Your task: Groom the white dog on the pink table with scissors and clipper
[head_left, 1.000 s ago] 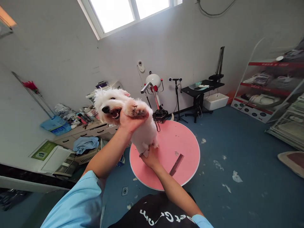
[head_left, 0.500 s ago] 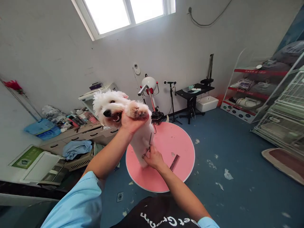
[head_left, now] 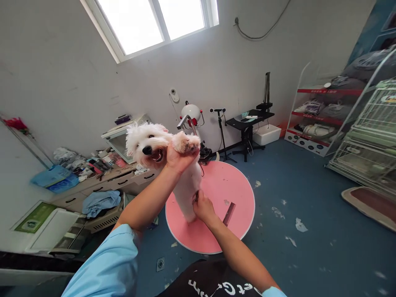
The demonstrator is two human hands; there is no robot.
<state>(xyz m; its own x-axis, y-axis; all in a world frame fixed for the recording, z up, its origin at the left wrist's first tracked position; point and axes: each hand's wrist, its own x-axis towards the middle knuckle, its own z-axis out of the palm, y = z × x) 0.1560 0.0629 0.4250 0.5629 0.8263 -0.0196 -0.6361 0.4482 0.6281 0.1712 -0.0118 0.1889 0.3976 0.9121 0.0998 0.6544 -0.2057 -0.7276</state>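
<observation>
A white fluffy dog [head_left: 187, 187] stands upright on its hind legs on a round pink grooming table [head_left: 216, 177], mouth open. My left hand [head_left: 179, 160] is closed around its raised front paws, holding them up beside its head. Low at the dog's belly and inner leg, my right hand [head_left: 204, 206] is closed on a pair of scissors [head_left: 196, 196]. Only a small dark part of the scissors shows; the blades are hidden by the hand and the dog's coat. A dark comb [head_left: 229, 213] lies on the table to the right of my right hand.
A grooming arm [head_left: 185, 119] rises behind the dog. Drawers with bottles and cloths [head_left: 107, 181] line the left wall. A black table [head_left: 250, 119], a white tub [head_left: 267, 135], shelves [head_left: 328, 93] and wire cages [head_left: 368, 132] stand right. Hair tufts [head_left: 300, 225] litter the blue floor.
The view has shifted slightly. The scissors, earlier plainly seen with blades pointing up, are now mostly hidden at the dog's belly as my right hand has turned. My left hand keeps holding the paws.
</observation>
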